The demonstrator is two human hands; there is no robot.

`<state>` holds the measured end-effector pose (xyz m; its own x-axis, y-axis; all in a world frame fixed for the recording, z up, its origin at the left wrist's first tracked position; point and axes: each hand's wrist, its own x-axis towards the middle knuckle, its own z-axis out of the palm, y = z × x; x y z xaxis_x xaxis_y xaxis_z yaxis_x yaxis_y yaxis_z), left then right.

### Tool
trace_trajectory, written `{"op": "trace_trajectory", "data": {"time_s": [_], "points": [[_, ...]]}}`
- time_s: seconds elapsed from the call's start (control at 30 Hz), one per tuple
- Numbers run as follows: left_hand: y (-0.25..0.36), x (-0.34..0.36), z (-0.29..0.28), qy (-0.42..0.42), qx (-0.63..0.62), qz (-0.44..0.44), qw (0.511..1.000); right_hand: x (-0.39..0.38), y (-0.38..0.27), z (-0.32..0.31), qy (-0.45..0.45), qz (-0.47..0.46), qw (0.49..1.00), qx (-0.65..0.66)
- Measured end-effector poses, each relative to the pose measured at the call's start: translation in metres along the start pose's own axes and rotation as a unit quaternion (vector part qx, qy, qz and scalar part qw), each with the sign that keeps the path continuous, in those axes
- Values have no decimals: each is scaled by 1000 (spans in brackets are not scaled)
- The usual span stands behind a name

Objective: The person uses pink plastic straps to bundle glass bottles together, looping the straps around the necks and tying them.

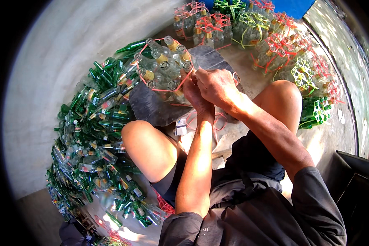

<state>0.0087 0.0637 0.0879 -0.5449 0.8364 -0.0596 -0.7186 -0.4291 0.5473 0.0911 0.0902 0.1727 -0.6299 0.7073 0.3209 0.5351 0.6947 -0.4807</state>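
While a sprawling heap of green and clear glass bottles [88, 153] fills the left, many hard to separate, a dark, flat, rounded sheet [151, 108] lies beside it, partly covered by an upright cluster of clear glass bottles [164, 64], whose bases are mostly hidden. The right hand [219, 87], fingers curled together, hides part of the left hand [197, 96] at the cluster's near right edge; whether either clamps the thin red plastic strap [162, 89] ringing the bottles, I cannot tell.
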Motion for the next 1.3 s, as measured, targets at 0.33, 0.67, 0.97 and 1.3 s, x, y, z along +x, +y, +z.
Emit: {"op": "trace_trajectory", "data": {"time_s": [0.33, 0.67, 0.97, 1.3], "points": [[11, -4, 21, 48, 59, 35, 996, 1, -2, -8, -32, -24, 998, -41], [15, -2, 11, 36, 51, 35, 997, 2, -8, -4, -33, -33, 998, -34], [10, -3, -1, 42, 266, 125, 955, 6, -7, -1, -66, -77, 988, -114], [-11, -1, -20, 22, 407, 252, 878, 37, -31, -22, -134, -219, 941, -222]]}}
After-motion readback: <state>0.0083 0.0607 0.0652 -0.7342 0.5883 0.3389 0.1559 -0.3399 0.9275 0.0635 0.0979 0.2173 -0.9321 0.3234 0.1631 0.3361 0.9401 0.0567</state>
